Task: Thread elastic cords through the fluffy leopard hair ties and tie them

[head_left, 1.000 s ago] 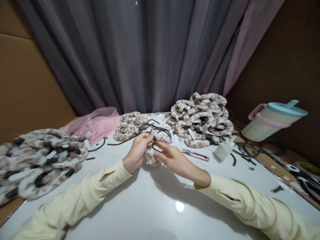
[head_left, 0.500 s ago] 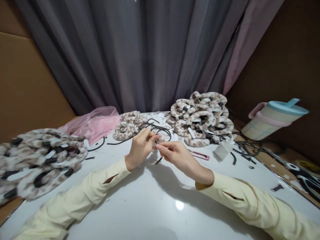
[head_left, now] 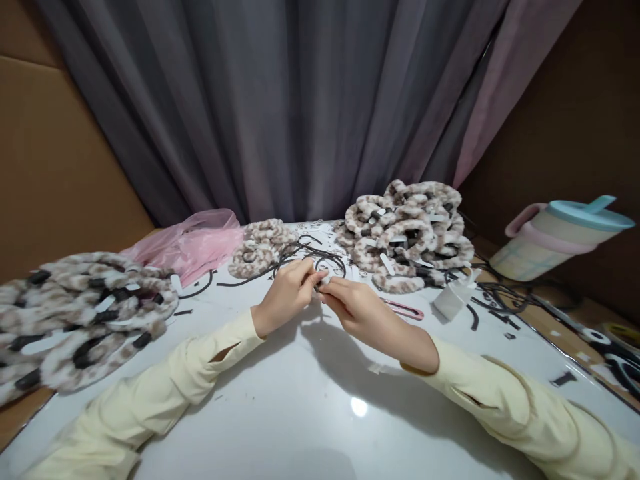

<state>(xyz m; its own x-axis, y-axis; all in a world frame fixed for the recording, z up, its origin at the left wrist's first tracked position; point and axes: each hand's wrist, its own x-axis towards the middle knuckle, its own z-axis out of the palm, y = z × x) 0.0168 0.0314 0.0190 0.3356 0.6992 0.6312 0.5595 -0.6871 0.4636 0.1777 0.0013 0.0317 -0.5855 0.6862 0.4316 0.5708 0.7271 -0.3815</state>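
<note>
My left hand [head_left: 287, 294] and my right hand [head_left: 363, 308] meet over the middle of the white table [head_left: 280, 427]. The fingertips of both are pinched together around something small and dark, mostly hidden by the fingers. Just behind them lie loops of thin black cord [head_left: 327, 257]. A pink cutter [head_left: 406, 310] rests on the table beyond my right wrist. Behind my left hand sits a small heap of spotted fluffy rings [head_left: 257, 250].
Larger piles of spotted fluffy rings lie at the left [head_left: 95, 313] and back right [head_left: 410, 233]. A pink plastic bag [head_left: 200, 243], a small white container [head_left: 455, 297], a lidded cup [head_left: 545, 243] and scissors [head_left: 595, 335] surround the work area.
The fingertips have drawn closer together, and the dark piece that hung below them no longer shows. The whole view has shifted slightly.
</note>
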